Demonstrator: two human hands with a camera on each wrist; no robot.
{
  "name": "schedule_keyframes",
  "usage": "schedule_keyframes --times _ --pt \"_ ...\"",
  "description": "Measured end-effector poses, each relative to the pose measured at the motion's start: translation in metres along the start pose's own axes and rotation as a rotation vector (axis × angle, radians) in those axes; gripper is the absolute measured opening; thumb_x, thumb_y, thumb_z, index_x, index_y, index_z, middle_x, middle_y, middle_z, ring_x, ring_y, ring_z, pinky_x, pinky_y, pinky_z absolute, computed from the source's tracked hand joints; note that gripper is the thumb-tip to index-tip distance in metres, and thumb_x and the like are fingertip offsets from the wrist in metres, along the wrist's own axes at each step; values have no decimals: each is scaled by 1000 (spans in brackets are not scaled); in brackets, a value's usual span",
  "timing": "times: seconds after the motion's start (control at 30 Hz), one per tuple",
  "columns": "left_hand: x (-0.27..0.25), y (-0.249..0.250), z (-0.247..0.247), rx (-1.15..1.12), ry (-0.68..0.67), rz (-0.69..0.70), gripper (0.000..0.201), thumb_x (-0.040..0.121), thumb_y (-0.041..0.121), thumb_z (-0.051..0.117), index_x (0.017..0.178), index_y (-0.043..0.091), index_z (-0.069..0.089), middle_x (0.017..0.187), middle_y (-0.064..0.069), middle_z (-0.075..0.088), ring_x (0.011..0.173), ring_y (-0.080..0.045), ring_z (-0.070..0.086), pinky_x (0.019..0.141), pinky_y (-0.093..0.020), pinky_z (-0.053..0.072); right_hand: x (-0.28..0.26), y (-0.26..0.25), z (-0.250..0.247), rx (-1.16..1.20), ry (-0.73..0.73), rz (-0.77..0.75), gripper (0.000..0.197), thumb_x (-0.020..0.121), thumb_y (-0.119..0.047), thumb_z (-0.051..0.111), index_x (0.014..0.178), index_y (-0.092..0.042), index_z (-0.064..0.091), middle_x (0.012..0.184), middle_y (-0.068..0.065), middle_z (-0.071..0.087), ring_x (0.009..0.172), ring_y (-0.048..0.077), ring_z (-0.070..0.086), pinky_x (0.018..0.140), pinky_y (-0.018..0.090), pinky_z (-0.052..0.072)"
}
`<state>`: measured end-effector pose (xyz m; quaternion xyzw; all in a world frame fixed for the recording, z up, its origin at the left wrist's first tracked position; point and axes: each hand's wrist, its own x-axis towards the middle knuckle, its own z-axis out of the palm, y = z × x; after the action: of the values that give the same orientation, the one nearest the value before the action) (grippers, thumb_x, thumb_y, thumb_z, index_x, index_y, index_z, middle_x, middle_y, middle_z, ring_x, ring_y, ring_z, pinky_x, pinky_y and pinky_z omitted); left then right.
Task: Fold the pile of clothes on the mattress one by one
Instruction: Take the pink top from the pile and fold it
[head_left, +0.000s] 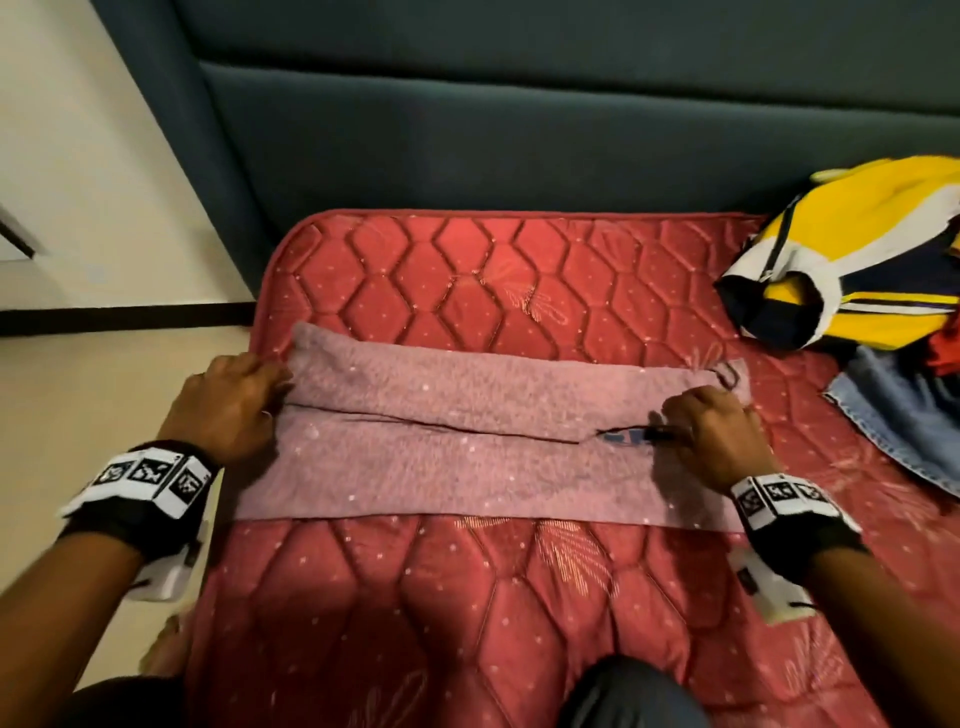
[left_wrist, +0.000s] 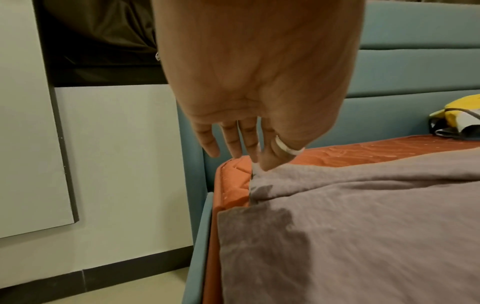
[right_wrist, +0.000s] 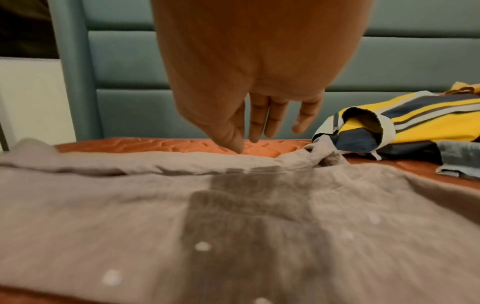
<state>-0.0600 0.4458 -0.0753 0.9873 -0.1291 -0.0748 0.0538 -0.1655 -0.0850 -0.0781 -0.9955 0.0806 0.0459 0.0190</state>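
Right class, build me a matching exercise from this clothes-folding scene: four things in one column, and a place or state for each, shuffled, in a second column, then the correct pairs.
Column 1
1. pink garment
2. yellow striped jacket
3. denim piece
4. left hand

Column 2
A. heaped at the mattress's far right
B. at the garment's left end
C. spread flat, folded lengthwise, across the mattress
D. lying just in front of the yellow heap

Pairs: 1-C, 2-A, 3-D, 4-B
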Motion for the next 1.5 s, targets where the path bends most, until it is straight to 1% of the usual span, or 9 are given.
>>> schedule_keyframes --times 0.23,0.4,0.63,0.77,0.87,1.0,1.2,1.37,1.5 --pt "-11 30 24 -60 -53 172 79 87 65 19 146 20 47 157 -7 40 144 -31 37 115 -45 33 -18 -38 14 216 -14 -30 60 86 -50 35 113 -7 67 119 18 63 107 42 62 89 53 52" --pt "13 97 38 34 -187 240 82 86 76 1 158 37 9 167 8 -4 154 -24 -2 122 -48 5 -9 -125 16 190 -83 -132 81 87 -58 14 147 -11 40 161 14 26 149 34 23 117 55 22" --pt "60 103 65 89 -334 107 63 97 65 9 155 46 -6 165 10 -17 153 -23 -11 121 -53 -3 16 -181 62 193 -263 -177 67 103 -52 21 160 -19 5 167 3 -7 153 27 -8 122 53 0" --pt "51 -23 73 -17 -300 -394 66 90 66 14 154 49 10 167 7 3 153 -33 6 119 -63 2 15 -176 83 181 -244 -150 68 103 -56 18 160 -24 -1 166 -2 -14 153 21 -13 122 50 -6" --pt "29 -76 43 -140 -130 -601 61 96 51 41 145 16 47 139 -24 55 129 -46 48 109 -52 37 14 -178 87 194 -216 -142 69 102 -58 16 160 -24 -2 165 -4 -15 153 19 -15 121 49 -8" --pt "14 -56 18 -281 120 -503 34 95 41 58 112 14 70 113 -17 71 109 -42 62 93 -43 47 14 -179 87 197 -212 -134 70 101 -59 15 159 -25 -3 165 -5 -16 152 17 -15 121 49 -9" --pt "35 2 31 -448 -101 -548 53 83 66 65 82 13 65 87 -7 67 88 -32 61 78 -32 44 14 -179 85 199 -218 -124 70 101 -60 16 159 -26 -3 165 -6 -16 152 17 -15 121 48 -9" --pt "30 -2 37 -456 90 -575 25 92 36 65 96 12 69 112 -18 70 107 -39 63 91 -37 46 15 -178 86 206 -225 -116 70 101 -61 16 159 -27 -3 165 -7 -16 152 16 -16 121 47 -10" --pt "11 -9 41 -455 39 -624 53 89 62 58 102 11 67 105 -14 71 104 -39 64 86 -38 46 14 -178 87 211 -213 -115 71 100 -62 15 159 -28 -3 165 -8 -15 152 15 -16 121 47 -11"
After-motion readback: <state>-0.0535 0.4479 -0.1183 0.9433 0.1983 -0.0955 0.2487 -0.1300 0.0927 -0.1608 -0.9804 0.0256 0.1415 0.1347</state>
